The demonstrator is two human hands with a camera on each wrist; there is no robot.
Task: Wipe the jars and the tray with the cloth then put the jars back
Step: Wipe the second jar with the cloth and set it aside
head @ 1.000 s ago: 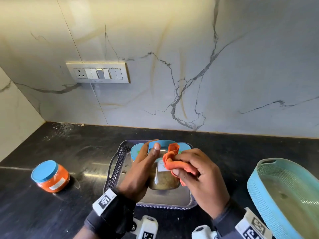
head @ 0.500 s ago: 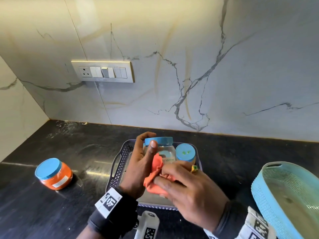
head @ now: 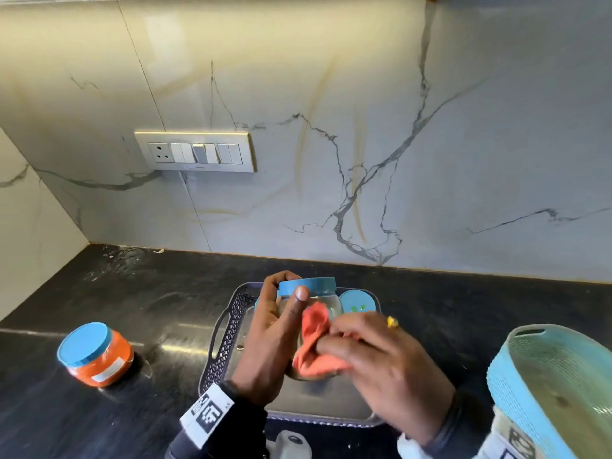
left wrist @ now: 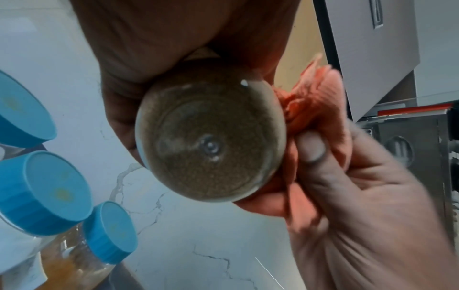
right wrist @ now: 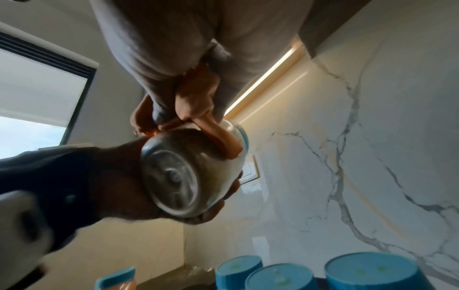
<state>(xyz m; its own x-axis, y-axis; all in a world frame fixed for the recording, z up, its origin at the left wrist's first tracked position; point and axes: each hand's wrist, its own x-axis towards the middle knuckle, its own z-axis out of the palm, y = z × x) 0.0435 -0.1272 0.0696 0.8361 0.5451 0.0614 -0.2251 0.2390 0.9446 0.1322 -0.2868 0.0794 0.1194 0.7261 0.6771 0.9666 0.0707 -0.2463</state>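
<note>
My left hand grips a glass jar with a blue lid and brown powder inside, held tilted above the tray. The right hand pinches a bunched orange cloth and presses it against the jar's side. From the left wrist view the jar's round bottom faces the camera with the cloth on its right. In the right wrist view the cloth lies over the jar. More blue-lidded jars stand at the back of the tray.
An orange jar with a blue lid stands on the black counter, left of the tray. A teal woven basket sits at the right edge. The marble wall with a switch plate runs behind.
The cloth has gone from the jar's top near the lid down onto its side and lower body. My right hand came in closer over the jar, which the left hand kept holding.
</note>
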